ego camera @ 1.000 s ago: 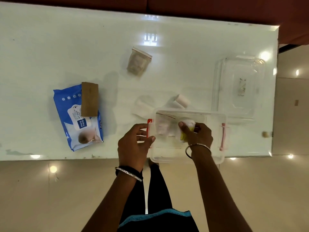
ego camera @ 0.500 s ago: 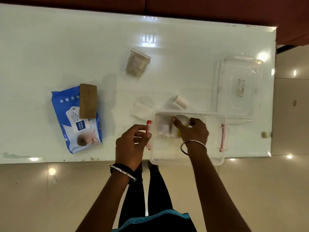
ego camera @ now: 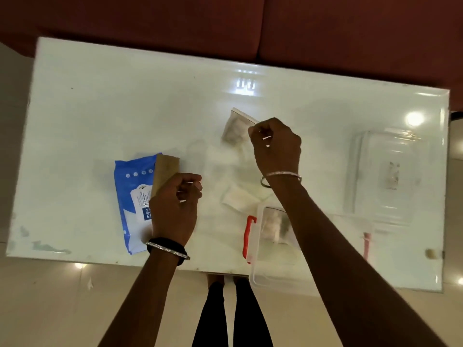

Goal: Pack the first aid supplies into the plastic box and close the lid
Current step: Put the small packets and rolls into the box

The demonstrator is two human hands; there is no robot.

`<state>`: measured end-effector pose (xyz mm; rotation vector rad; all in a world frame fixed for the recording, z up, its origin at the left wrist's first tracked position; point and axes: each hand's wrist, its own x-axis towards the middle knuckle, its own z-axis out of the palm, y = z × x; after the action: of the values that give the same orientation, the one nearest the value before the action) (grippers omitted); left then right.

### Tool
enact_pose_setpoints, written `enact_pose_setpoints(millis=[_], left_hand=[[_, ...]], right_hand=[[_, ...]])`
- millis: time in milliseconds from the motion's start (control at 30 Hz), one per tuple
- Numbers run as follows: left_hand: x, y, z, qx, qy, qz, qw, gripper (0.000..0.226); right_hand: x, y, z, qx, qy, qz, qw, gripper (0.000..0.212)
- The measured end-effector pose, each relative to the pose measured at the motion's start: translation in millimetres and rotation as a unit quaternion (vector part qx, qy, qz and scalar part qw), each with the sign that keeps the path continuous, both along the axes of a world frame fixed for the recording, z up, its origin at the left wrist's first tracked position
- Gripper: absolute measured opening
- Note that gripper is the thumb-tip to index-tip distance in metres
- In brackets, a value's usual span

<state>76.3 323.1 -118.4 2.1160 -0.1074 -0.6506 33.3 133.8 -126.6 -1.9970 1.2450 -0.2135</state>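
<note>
The clear plastic box (ego camera: pixel 254 276) with a red latch (ego camera: pixel 249 237) stands at the table's near edge, with a small bag of white pieces (ego camera: pixel 271 225) inside. My right hand (ego camera: pixel 275 144) reaches past it, fingers pinched on the top corner of a zip bag (ego camera: pixel 234 128) with brownish contents. My left hand (ego camera: pixel 175 209) hovers loosely curled over the blue wipes pack (ego camera: pixel 130 196), holding nothing, just below a brown packet (ego camera: pixel 165 172) lying on the pack. Two white gauze packets (ego camera: pixel 236 199) (ego camera: pixel 220 156) lie between my hands. My right forearm hides most of the box.
The clear lid (ego camera: pixel 390 171) lies upside down at the table's right end. The white glossy table (ego camera: pixel 100 108) ends close to my legs, and a dark red sofa (ego camera: pixel 225 23) runs along its far side.
My right hand has left the box and gone forward to the zip bag. My left hand has let go of the box's left edge and moved left over the wipes pack.
</note>
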Motion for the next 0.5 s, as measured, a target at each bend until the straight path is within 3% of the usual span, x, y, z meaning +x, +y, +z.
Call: enact_pose_setpoints(millis=[67, 167, 267, 367, 500], left_hand=[[7.5, 2.1, -2.8, 0.001, -0.003, 0.006, 1.0, 0.01], [15.5, 7.9, -7.0, 0.006, 0.0, 0.015, 1.0, 0.011], [17.4, 13.8, -9.8, 0.01, 0.003, 0.015, 1.0, 0.011], [17.9, 18.9, -11.8, 0.016, 0.001, 0.018, 1.0, 0.012], [25.1, 24.1, -12.8, 0.065, -0.065, 0.068, 0.993, 0.01]], right_hand=[[23.8, -5.5, -23.3, 0.076, 0.037, -0.085, 0.993, 0.041], [50.2, -9.8, -46.5, 0.212, 0.071, -0.196, 0.955, 0.074], [61.2, -9.6, -59.1, 0.235, 0.094, -0.22, 0.942, 0.087], [63.6, -9.6, -70.4, 0.222, 0.075, -0.209, 0.949, 0.079], [56.1, -6.5, -71.9, 0.224, 0.029, -0.176, 0.958, 0.043]])
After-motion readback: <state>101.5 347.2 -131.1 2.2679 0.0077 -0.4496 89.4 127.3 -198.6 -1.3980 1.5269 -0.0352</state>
